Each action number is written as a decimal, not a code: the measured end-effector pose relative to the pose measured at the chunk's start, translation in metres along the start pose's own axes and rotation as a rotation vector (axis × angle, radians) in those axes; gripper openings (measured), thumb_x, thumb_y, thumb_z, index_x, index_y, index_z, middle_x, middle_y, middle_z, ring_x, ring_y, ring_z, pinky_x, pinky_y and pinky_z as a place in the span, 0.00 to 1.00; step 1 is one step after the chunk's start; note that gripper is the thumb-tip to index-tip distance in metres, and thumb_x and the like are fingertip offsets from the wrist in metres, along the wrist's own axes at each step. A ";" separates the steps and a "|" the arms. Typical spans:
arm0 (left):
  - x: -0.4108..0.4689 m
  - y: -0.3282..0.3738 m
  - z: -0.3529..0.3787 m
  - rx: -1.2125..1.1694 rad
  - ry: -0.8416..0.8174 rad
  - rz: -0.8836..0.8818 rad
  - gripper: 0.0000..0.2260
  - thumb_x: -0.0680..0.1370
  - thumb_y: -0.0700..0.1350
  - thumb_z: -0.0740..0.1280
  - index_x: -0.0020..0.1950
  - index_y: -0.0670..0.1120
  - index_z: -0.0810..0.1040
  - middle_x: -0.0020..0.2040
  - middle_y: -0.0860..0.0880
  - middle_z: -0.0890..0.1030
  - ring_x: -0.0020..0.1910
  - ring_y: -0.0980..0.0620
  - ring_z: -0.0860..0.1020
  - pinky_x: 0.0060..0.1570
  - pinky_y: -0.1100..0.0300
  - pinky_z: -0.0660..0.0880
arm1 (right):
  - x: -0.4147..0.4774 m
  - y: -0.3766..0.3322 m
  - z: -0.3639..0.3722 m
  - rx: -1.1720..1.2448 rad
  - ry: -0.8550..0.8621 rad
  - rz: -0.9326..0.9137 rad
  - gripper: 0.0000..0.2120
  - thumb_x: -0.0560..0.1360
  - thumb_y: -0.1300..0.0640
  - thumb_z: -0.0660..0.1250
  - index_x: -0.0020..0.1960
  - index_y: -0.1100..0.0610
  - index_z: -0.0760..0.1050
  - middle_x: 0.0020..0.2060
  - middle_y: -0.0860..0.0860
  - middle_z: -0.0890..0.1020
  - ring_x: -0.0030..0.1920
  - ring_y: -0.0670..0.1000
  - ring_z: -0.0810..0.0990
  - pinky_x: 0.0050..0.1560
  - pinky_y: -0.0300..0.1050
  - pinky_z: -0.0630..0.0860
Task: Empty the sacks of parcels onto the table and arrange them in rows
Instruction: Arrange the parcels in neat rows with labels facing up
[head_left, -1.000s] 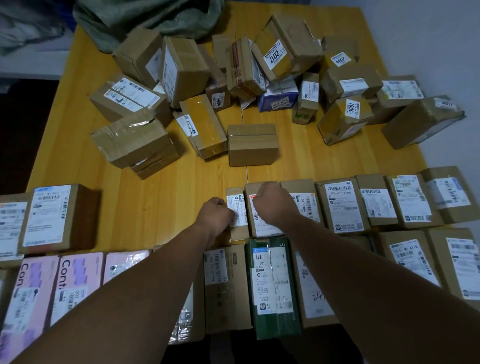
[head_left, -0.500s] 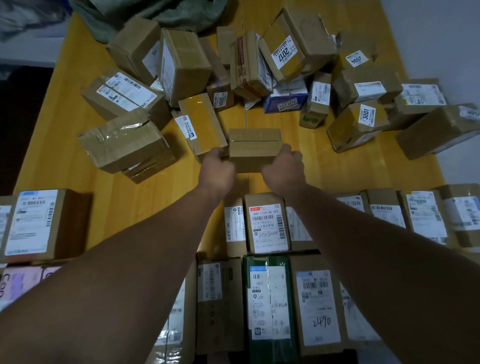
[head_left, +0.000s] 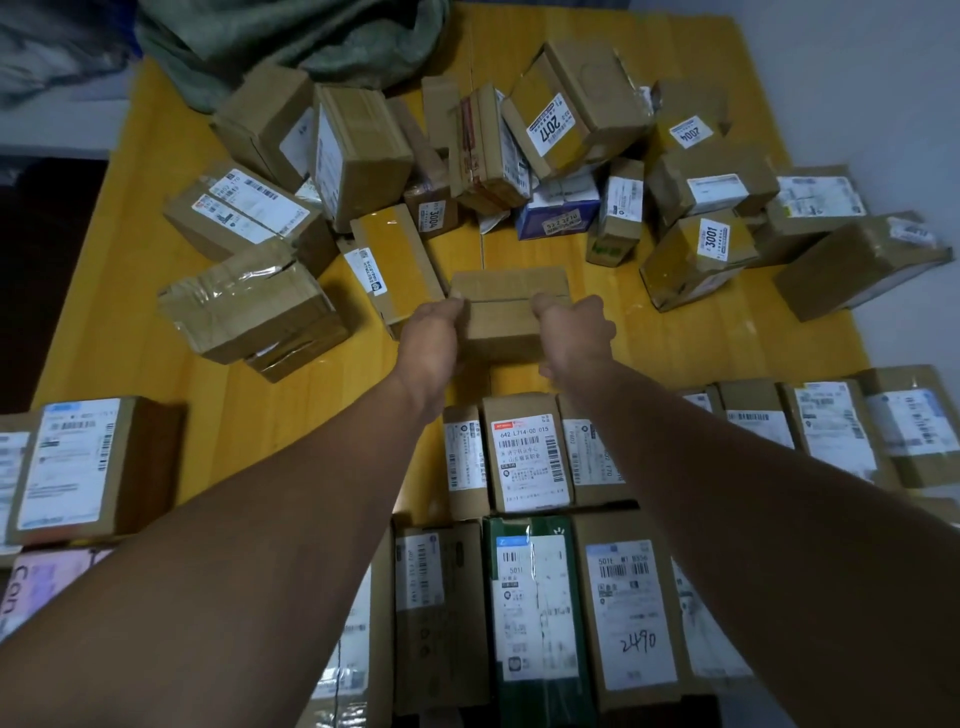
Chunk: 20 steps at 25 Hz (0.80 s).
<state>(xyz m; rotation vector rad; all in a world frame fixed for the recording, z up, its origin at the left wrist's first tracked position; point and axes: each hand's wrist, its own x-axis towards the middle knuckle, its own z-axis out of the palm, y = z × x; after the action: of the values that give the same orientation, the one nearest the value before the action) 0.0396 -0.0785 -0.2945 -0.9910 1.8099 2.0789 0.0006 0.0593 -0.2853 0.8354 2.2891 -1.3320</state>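
The yellow wooden worktop (head_left: 156, 322) carries a crumpled green sack (head_left: 311, 41) at its far end. Just in front of the sack lies a loose heap of cardboard parcels (head_left: 363, 156), several tilted against one another. Among them are a box labelled 2017 (head_left: 576, 104), a box labelled 3001 (head_left: 696, 254) and a small blue box (head_left: 558, 218). A tape-wrapped box (head_left: 249, 306) lies at the heap's left edge. A plain brown box (head_left: 509, 286) is between the heap and the near rows of parcels (head_left: 524, 457). These lie label-up, side by side, in two rows along the near edge. The nearer row includes a dark green parcel (head_left: 535, 613), a box marked 2490 (head_left: 631, 618) and, far left, a pink parcel (head_left: 41, 577).
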 end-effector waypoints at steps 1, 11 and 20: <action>-0.007 0.003 -0.003 -0.066 -0.010 -0.011 0.19 0.82 0.56 0.59 0.66 0.46 0.75 0.53 0.50 0.80 0.56 0.50 0.78 0.51 0.50 0.77 | -0.006 -0.002 -0.001 0.045 0.008 -0.005 0.38 0.72 0.34 0.66 0.74 0.54 0.62 0.67 0.57 0.67 0.55 0.59 0.73 0.52 0.62 0.82; -0.084 0.021 -0.069 -0.285 -0.069 -0.088 0.06 0.79 0.40 0.64 0.50 0.47 0.80 0.38 0.52 0.83 0.44 0.48 0.78 0.53 0.43 0.78 | -0.078 -0.018 0.027 0.300 -0.162 0.050 0.34 0.62 0.39 0.71 0.65 0.49 0.68 0.62 0.55 0.76 0.57 0.59 0.79 0.46 0.59 0.84; -0.069 0.002 -0.154 -0.023 -0.153 -0.257 0.13 0.77 0.58 0.67 0.49 0.49 0.84 0.46 0.50 0.86 0.45 0.48 0.80 0.52 0.50 0.73 | -0.111 -0.018 0.077 0.205 -0.406 -0.020 0.14 0.77 0.57 0.63 0.62 0.57 0.75 0.47 0.56 0.87 0.48 0.58 0.87 0.54 0.62 0.82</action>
<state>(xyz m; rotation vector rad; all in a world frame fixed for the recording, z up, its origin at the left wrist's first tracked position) 0.1432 -0.2055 -0.2545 -0.9829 1.5022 1.9638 0.0743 -0.0492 -0.2472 0.5397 1.8755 -1.5972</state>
